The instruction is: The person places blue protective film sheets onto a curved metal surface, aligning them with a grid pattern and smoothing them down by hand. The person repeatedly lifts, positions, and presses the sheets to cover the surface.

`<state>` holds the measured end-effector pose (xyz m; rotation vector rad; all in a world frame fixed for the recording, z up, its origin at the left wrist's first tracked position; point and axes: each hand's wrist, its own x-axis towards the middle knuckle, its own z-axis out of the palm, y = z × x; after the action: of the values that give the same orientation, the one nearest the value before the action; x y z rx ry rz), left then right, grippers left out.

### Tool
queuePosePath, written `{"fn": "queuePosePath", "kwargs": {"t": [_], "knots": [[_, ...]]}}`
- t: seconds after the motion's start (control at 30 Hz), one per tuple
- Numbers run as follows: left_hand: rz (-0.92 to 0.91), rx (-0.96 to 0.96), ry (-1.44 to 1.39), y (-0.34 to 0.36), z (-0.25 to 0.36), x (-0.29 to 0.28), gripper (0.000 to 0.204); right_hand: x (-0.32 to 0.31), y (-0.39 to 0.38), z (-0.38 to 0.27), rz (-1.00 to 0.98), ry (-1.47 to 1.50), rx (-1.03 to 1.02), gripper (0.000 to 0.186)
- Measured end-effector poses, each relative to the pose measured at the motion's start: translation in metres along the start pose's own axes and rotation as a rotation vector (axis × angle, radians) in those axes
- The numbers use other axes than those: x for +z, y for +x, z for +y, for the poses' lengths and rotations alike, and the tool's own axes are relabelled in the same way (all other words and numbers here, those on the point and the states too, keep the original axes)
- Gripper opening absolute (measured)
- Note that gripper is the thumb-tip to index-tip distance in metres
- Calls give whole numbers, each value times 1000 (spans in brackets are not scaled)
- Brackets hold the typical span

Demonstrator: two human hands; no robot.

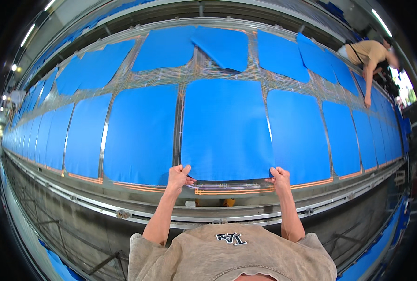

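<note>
A blue sheet [226, 126] with rounded far corners lies in front of me on a long table. My left hand [179, 177] pinches its near left corner, and my right hand [279, 175] pinches the near right corner. The near edge is raised a little between my hands, with orange and purple lines showing on the table surface below it. Another blue sheet [140, 136] lies flat to the left, and one more [298, 136] to the right.
Several blue sheets fill the far row; one far sheet [225, 47] has a corner folded over. A metal rail [147, 216] runs along the table's near edge. At the far right, a co-worker [368, 56] reaches over the table. Parallel tables stand beyond and behind.
</note>
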<state>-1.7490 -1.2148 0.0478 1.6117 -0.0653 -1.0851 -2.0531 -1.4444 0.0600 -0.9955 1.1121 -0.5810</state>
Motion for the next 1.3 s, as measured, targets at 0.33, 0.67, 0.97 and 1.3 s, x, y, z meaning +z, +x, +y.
{"fn": "queuePosePath", "kwargs": {"t": [0.33,0.67,0.97,1.3], "knots": [[63,7,19,-8,-13,2,31,-4,-12,4,51,-50,87,14],[68,-11,16,-16,-9,-5,29,-10,-10,14,73,-141,119,10],[75,-44,40,-17,-8,-7,32,-12,-12,16,81,-152,137,8],[64,-59,15,-18,-8,-7,32,-7,-13,15,118,-184,144,12]]}}
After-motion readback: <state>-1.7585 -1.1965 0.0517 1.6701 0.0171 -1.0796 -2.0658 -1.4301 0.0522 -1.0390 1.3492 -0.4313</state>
